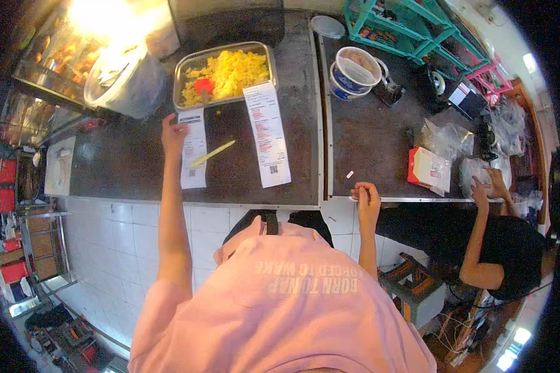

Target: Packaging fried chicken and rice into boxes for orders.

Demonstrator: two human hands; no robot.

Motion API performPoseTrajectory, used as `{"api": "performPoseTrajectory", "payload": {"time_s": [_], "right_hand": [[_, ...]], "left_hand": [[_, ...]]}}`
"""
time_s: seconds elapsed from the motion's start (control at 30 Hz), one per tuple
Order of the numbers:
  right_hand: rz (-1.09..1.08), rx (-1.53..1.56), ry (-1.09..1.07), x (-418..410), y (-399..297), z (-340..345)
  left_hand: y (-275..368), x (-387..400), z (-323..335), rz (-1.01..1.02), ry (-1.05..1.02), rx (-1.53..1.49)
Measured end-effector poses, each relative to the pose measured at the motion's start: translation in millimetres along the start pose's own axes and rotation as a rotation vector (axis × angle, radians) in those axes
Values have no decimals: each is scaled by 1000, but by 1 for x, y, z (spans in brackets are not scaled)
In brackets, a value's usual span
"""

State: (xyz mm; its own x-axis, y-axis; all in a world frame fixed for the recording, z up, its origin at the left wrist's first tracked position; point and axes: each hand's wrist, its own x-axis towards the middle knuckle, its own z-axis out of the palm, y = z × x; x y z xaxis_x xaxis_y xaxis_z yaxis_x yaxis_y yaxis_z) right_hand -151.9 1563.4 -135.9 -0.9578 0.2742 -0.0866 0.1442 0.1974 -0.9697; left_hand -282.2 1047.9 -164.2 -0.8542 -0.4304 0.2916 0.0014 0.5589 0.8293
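Note:
My left hand (172, 137) is at the upper left edge of a paper receipt (193, 144), its thumb and forefinger apart and a fingertip over the paper. A slim pale yellow stick-like object (213, 154) lies across that receipt. A second, longer receipt (267, 135) reaches up to the rim of a clear rectangular tub (224, 101). Yellow crumbled food (240, 70) fills the tub, with a red-headed utensil (204, 86) in it. My right hand (367, 196) hovers by the front edge of the right-hand counter, fingers bent, close to a small white slip (350, 174). Whether it pinches anything is unclear.
A lit glass food case (60, 51) and a plastic-lined white bucket (116, 86) stand at left. Stacked round tubs (357, 70), a teal rack (401, 32) and a red-and-white box (427, 170) occupy the right counter. A co-worker's hands (487, 186) handle a plastic bag.

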Motion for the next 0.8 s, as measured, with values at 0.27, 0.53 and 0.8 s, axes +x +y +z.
{"api": "performPoseTrajectory", "payload": {"time_s": [0.27,0.53,0.8], "right_hand": [[-274,-208,-149,20,-28,-8],[-213,-346,-146,18,-21,-77],[-401,-142,-85,48,-65,-106]], "left_hand": [[-13,14,13,-222,-131,708],[46,-4,32,90,561,711],[274,-68,86,248,389,177]]}}
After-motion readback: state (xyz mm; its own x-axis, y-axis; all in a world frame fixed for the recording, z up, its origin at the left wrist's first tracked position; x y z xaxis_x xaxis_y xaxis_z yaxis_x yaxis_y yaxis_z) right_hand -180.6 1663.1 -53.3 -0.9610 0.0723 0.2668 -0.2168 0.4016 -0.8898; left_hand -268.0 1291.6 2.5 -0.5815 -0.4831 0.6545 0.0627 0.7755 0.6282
